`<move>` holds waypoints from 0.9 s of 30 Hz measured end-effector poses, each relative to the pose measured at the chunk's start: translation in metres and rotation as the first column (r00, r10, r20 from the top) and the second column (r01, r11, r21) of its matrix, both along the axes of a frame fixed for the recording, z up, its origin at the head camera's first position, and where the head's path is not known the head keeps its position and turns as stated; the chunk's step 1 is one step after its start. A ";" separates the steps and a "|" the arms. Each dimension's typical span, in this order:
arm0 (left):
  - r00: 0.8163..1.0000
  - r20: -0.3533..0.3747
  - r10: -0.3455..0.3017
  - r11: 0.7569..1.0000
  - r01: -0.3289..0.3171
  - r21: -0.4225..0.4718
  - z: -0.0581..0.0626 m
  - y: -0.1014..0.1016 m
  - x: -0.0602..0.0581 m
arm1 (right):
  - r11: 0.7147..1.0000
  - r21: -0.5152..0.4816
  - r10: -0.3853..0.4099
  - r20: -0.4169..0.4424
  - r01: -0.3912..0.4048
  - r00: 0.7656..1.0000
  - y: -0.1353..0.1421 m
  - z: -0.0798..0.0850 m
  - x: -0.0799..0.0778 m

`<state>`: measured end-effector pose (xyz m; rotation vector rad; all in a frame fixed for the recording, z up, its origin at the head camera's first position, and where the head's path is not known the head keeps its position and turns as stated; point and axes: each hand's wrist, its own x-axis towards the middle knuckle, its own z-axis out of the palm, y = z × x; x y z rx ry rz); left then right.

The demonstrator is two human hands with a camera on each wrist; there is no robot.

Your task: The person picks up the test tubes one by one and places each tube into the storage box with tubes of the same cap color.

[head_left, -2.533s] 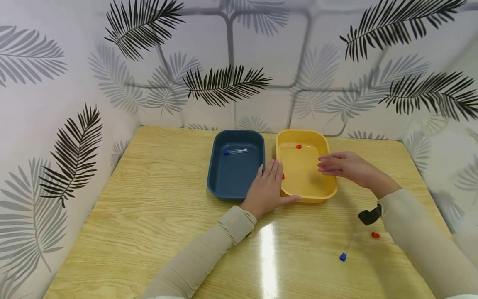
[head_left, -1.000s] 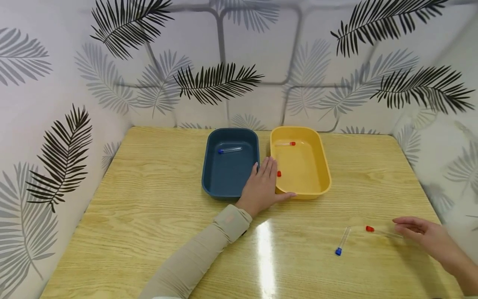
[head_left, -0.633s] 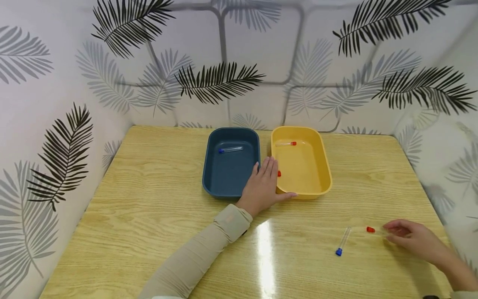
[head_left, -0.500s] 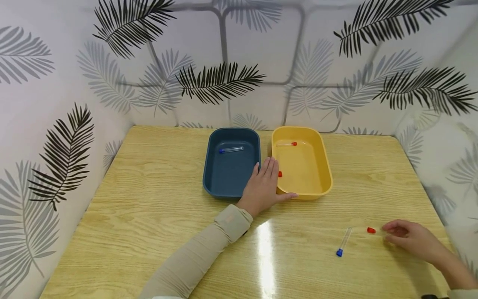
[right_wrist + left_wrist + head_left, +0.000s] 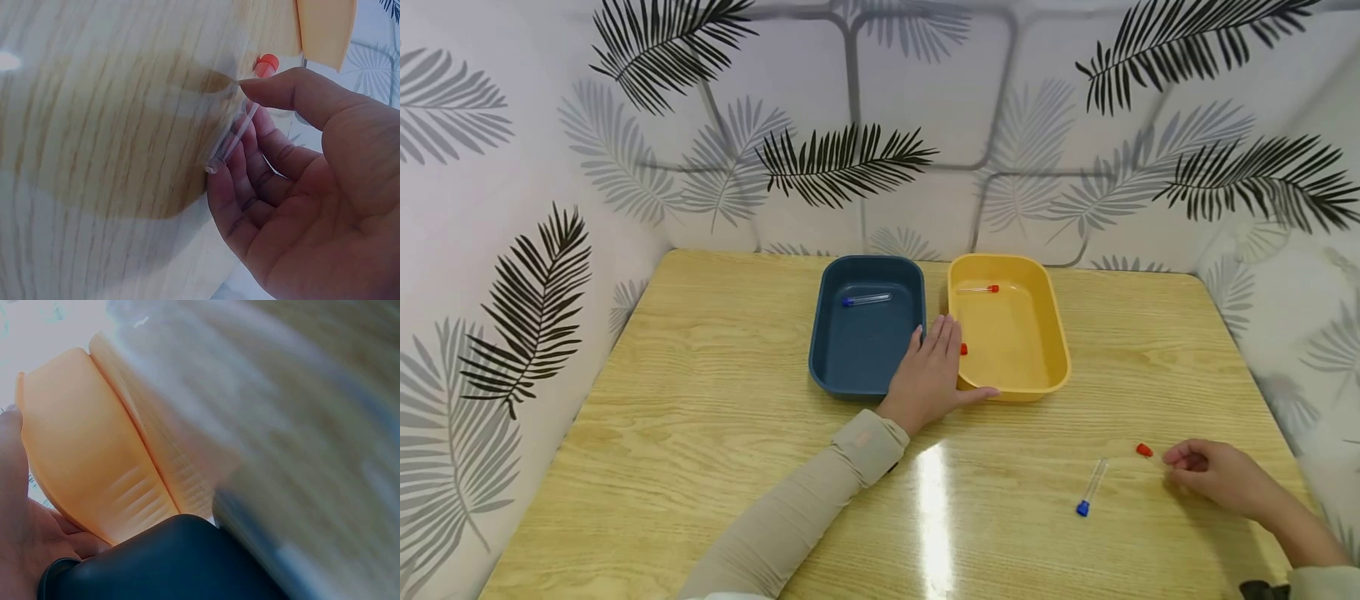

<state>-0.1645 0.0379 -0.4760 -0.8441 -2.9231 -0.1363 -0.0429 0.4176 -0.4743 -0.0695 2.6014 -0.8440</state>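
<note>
My right hand (image 5: pixel 1216 477) pinches a clear test tube with a red cap (image 5: pixel 1144 450) at the table's right side. In the right wrist view, thumb and fingertips are around the clear tube (image 5: pixel 230 140), its red cap (image 5: pixel 267 64) pointing away. My left hand (image 5: pixel 925 375) rests, fingers extended, over the neighbouring rims of the dark blue tray (image 5: pixel 867 392) and the yellow tray (image 5: pixel 1060 358). Its thumb lies along the yellow tray's near rim. A blue-capped tube (image 5: pixel 867 300) lies in the blue tray. The yellow one holds a red-capped tube (image 5: pixel 992 289) and another red cap (image 5: pixel 963 349), partly hidden by my left hand.
Left of my right hand, a blue-capped test tube (image 5: pixel 1084 506) lies on the wooden table (image 5: pixel 700 400). Behind both trays rises a leaf-patterned wall (image 5: pixel 925 208), and similar walls flank the table.
My right hand has moved from above the yellow tray down to the table's right side and taken hold of the red-capped test tube, whose cap has shifted slightly. The left hand has stayed on the trays.
</note>
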 end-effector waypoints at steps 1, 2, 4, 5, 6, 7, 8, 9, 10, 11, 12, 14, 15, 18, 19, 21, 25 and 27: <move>1.000 0.001 0.000 1.000 0.000 0.001 0.000 0.000 0.000 | 1.000 0.009 0.002 0.005 -0.002 1.000 0.000 0.000 -0.001; 1.000 0.001 0.001 1.000 -0.001 0.001 0.000 0.000 0.000 | 1.000 0.019 0.003 0.011 -0.003 1.000 0.000 0.000 -0.002; 1.000 0.000 0.002 1.000 -0.002 0.004 0.000 0.000 0.000 | 0.999 0.038 0.015 0.009 -0.015 1.000 0.000 0.000 -0.003; 1.000 0.001 0.003 1.000 -0.003 0.006 0.000 0.000 0.000 | 0.999 0.050 0.020 0.007 -0.020 1.000 0.000 0.001 -0.004; 1.000 0.001 0.003 1.000 -0.003 0.007 0.000 0.000 0.000 | 0.998 0.058 0.025 0.003 -0.025 1.000 0.000 0.001 -0.005; 1.000 0.002 0.003 1.000 -0.003 0.006 0.000 0.000 0.000 | 0.997 0.068 0.028 -0.002 -0.027 1.000 0.000 0.002 -0.005; 1.000 0.001 0.002 1.000 -0.002 0.007 0.000 0.000 0.000 | 0.997 0.075 0.029 -0.003 -0.029 1.000 0.000 0.002 -0.006; 1.000 -0.002 0.001 1.000 -0.001 0.007 0.000 0.000 0.000 | 0.996 0.081 0.032 -0.005 -0.031 0.999 -0.001 0.003 -0.006; 1.000 -0.004 -0.001 1.000 0.001 0.007 0.000 0.000 0.000 | 0.996 0.087 0.030 -0.005 -0.030 1.000 -0.001 0.004 -0.007; 1.000 -0.004 -0.002 1.000 0.002 0.007 0.000 0.000 0.000 | 0.996 0.089 0.029 0.000 -0.029 1.000 -0.001 0.006 -0.008; 1.000 -0.005 -0.002 1.000 0.002 0.007 0.000 0.000 0.000 | 0.996 0.090 0.028 0.002 -0.028 1.000 -0.001 0.007 -0.009; 1.000 -0.010 -0.003 1.000 0.003 0.006 0.000 0.000 -0.001 | 0.995 0.102 0.022 -0.001 -0.022 1.000 -0.001 0.010 -0.011; 1.000 -0.012 -0.003 1.000 0.004 0.007 0.000 0.000 -0.001 | 0.994 0.107 0.020 -0.004 -0.020 1.000 -0.001 0.011 -0.012; 1.000 -0.013 0.000 1.000 0.000 -0.001 0.000 0.000 -0.001 | 0.992 0.122 0.007 -0.014 -0.005 1.000 0.000 0.018 -0.016; 1.000 -0.016 0.001 1.000 -0.001 -0.003 0.000 0.000 -0.001 | 0.992 0.124 0.002 -0.015 0.000 1.000 0.000 0.020 -0.018; 1.000 -0.018 0.002 1.000 -0.002 -0.009 0.000 0.001 -0.001 | 0.993 0.116 -0.014 -0.011 0.015 1.000 0.000 0.026 -0.021; 1.000 -0.018 0.003 1.000 -0.003 -0.012 0.001 0.001 0.000 | 0.996 0.085 -0.030 -0.035 0.032 0.999 0.000 0.037 -0.028; 1.000 -0.014 0.003 1.000 -0.003 -0.010 0.001 0.001 0.000 | 0.997 0.075 -0.031 -0.062 0.035 0.998 -0.002 0.044 -0.033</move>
